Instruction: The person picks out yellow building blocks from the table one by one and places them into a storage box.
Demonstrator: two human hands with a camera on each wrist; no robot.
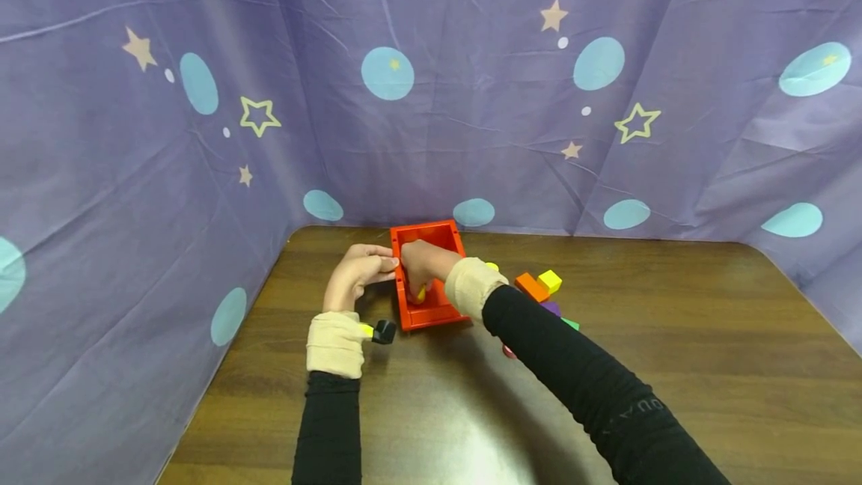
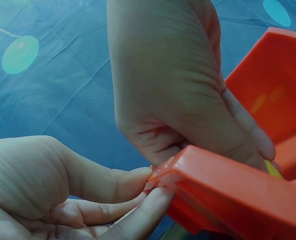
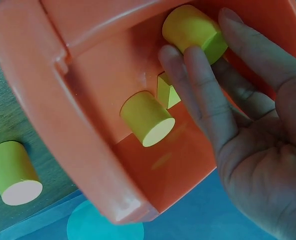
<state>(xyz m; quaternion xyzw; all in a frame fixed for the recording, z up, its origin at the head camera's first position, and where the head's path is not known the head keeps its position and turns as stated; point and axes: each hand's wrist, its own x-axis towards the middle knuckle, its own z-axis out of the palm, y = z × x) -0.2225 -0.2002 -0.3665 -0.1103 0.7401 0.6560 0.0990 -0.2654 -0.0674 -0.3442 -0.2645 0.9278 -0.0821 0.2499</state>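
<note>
A red plastic bin (image 1: 439, 315) stands on the table near its back edge. My left hand (image 1: 360, 273) pinches the bin's left rim between thumb and fingers, seen closely in the left wrist view. My right hand (image 1: 426, 266) reaches down inside the bin. In the right wrist view its thumb and fingers hold a yellow cylinder (image 3: 192, 30) near the bin's wall. Another yellow cylinder (image 3: 148, 119) lies inside the bin, with a small yellow block (image 3: 166, 91) partly behind the fingers. In the head view the right hand and forearm hide much of the bin's inside.
To the right of the bin lie an orange block (image 1: 532, 287), a yellow cube (image 1: 549, 281), a purple piece (image 1: 551, 308) and a green piece (image 1: 570, 323), some partly hidden by the right sleeve. A yellow cylinder (image 3: 15, 172) lies outside the bin. A purple patterned curtain (image 1: 431, 133) hangs behind the table.
</note>
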